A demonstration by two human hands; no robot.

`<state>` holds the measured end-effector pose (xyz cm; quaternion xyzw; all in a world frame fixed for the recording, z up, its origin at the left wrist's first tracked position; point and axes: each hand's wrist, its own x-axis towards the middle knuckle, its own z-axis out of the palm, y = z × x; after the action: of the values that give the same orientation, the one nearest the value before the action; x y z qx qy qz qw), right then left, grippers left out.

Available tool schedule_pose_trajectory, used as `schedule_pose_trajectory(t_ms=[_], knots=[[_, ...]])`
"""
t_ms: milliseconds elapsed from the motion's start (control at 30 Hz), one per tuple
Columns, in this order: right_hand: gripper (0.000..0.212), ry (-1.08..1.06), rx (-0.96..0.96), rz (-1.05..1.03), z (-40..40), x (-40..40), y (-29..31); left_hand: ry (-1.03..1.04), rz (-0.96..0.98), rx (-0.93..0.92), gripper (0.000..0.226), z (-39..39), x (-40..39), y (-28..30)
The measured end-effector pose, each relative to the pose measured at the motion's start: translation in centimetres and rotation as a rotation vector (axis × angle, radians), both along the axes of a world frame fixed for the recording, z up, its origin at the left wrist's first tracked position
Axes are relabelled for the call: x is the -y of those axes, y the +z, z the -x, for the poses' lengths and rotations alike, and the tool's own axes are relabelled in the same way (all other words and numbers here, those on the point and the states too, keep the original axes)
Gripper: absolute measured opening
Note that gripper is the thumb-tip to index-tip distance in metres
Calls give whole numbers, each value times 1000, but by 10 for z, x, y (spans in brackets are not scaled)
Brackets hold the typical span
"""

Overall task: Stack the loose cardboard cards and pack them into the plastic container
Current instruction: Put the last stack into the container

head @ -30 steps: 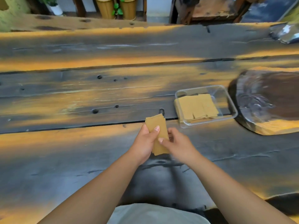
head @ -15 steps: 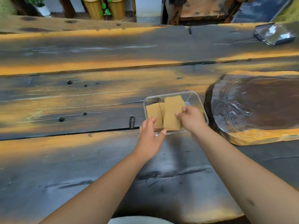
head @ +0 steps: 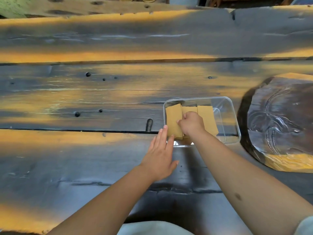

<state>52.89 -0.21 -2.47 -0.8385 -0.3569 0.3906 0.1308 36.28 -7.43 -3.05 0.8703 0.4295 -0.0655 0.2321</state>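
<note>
Table: dark planks of the table [head: 101,158] are showing orange patches; a carved slab [head: 281,119] is lying right.
Cards: the cards [head: 174,121] are sitting inside the container [head: 234,119].
Right hand: the right hand [head: 191,123] is curling onto them, now lower than half a second ago.
Left hand: the left hand [head: 160,155] is spreading flat, touching the container's corner.

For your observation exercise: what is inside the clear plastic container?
Inside the clear plastic container lie tan cardboard cards in overlapping piles. The right hand reaches in among them and covers the middle pile, so the count stays unknown.
</note>
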Motion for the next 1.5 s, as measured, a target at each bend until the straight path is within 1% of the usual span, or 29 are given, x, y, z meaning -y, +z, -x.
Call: schedule_pose_trajectory(t_ms=[67,167,267,367,433,500,600,767,833,867,967,1000,1133,1200,1300,1433,1500], knots=[[28,29,54,-22,2,2,-1,-6,12,-10,85,-1,1,1],[6,64,105,-100,5,8,-2,-7,25,-26,85,-3,2,2],[24,80,149,-181,6,13,-4,-9,30,-36,84,-4,2,3],[28,31,160,-216,5,17,-4,-7,37,-29,85,-4,1,2],[32,6,138,-200,3,18,-5,-7,42,-26,86,-4,1,0],[30,6,99,-172,2,19,-5,-11,44,-29,87,-4,1,-1],[19,42,60,-156,4,19,-5,-15,39,-30,88,-4,1,-3],[18,105,41,-149,6,19,-1,-20,37,-27,89,-2,1,-4],[28,155,37,-171,3,22,1,-25,34,-20,89,-1,1,-5],[38,215,55,-195,2,24,2,-29,36,-12,89,0,1,-6],[85,489,155,-220,-3,29,2,-39,42,-1,92,3,1,-8],[94,557,199,-210,-5,28,3,-44,39,-2,91,4,1,-9],[110,758,403,-145,-9,20,-1,-59,27,10,90,6,0,-10],[112,846,505,-142,-10,19,-4,-64,25,21,91,6,0,-10],[104,900,563,-195,-10,19,-10,-68,22,26,93,8,0,-11],[90,882,546,-228,-10,17,-13,-78,14,16,94,10,-2,-12],[87,871,519,-222,-9,18,-14,-83,14,9,94,11,-2,-12]])
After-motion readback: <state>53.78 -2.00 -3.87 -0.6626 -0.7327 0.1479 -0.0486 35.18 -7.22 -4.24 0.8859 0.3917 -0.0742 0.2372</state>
